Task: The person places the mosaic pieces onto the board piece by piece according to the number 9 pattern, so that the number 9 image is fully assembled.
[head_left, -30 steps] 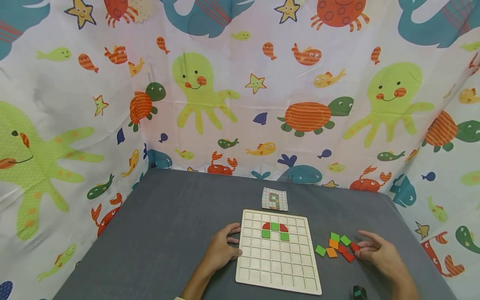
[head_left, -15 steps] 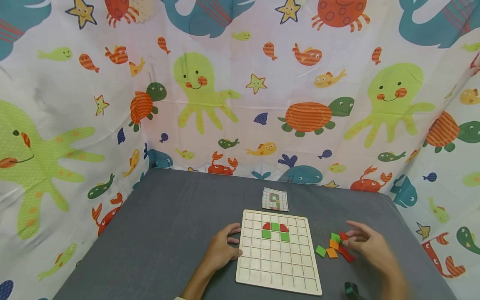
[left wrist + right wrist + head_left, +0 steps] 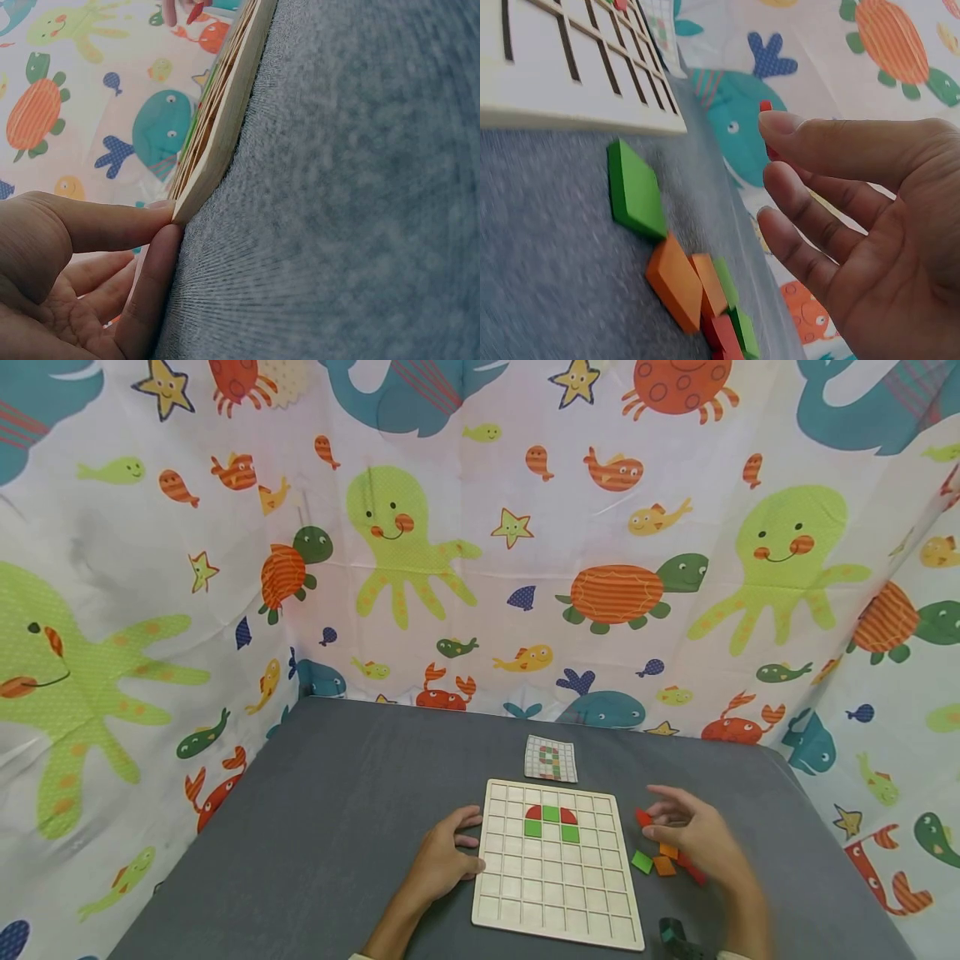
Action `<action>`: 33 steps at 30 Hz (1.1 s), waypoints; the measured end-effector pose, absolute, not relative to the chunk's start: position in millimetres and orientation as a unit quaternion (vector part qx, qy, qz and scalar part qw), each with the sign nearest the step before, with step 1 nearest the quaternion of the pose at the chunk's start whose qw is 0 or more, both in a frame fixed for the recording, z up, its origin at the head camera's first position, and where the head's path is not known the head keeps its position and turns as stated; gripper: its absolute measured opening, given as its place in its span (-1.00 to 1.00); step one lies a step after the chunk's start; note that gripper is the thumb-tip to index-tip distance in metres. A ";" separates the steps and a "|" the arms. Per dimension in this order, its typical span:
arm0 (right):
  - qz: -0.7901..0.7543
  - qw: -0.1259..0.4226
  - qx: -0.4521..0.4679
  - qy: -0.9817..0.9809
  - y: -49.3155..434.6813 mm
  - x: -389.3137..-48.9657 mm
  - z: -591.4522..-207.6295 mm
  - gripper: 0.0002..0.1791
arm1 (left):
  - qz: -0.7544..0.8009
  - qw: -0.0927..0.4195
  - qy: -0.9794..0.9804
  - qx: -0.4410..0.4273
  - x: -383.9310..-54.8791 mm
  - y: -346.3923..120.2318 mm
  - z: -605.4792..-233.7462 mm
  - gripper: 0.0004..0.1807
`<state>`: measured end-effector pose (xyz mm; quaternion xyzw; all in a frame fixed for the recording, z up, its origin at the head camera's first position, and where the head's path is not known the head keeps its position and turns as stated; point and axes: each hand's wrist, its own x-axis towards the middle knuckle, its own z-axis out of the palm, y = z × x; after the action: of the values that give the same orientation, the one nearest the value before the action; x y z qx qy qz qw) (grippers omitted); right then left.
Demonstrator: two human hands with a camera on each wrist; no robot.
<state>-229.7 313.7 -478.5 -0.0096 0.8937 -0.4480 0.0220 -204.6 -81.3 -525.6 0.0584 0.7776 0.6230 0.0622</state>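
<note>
A pale wooden grid board (image 3: 551, 893) lies on the dark grey cloth. Two red rounded-corner tiles and several green square tiles (image 3: 551, 814) sit in its upper cells, forming an arch. My left hand (image 3: 444, 857) pinches the board's left edge between thumb and a finger, as the left wrist view shows at the corner (image 3: 196, 196). To the right of the board, my right hand (image 3: 701, 837) holds a small red tile (image 3: 642, 817) between thumb and fingertips. In the right wrist view, that red tile (image 3: 766, 107) is raised off the cloth, mostly hidden by the thumb.
Below the right hand lie loose tiles: a green one (image 3: 641, 861), orange ones (image 3: 664, 866) and red ones (image 3: 692, 868), partly covered by the hand. Behind the board is a card (image 3: 550, 758) with a coloured grid pattern. A sea-animal curtain (image 3: 480, 560) surrounds the table.
My right hand has picked the red tile from the right side of the loose pile and carried it leftward, toward the board. My left hand and the board stay put.
</note>
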 end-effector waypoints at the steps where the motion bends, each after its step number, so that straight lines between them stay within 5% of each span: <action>1: -0.452 0.022 -0.013 0.891 311.5 -229.9 -478.1 -0.24 | 0.623 0.063 0.777 0.058 -204.7 -81.3 -525.8 -0.10; 33: -0.477 0.015 -0.099 0.873 252.5 -239.1 -473.9 -0.33 | 0.624 0.063 0.777 0.056 -204.1 -80.9 -526.1 -0.08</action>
<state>-239.1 252.5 -473.9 -0.0994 0.8733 -0.4767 0.0148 -204.1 -80.9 -526.1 0.0561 0.7769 0.6240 0.0631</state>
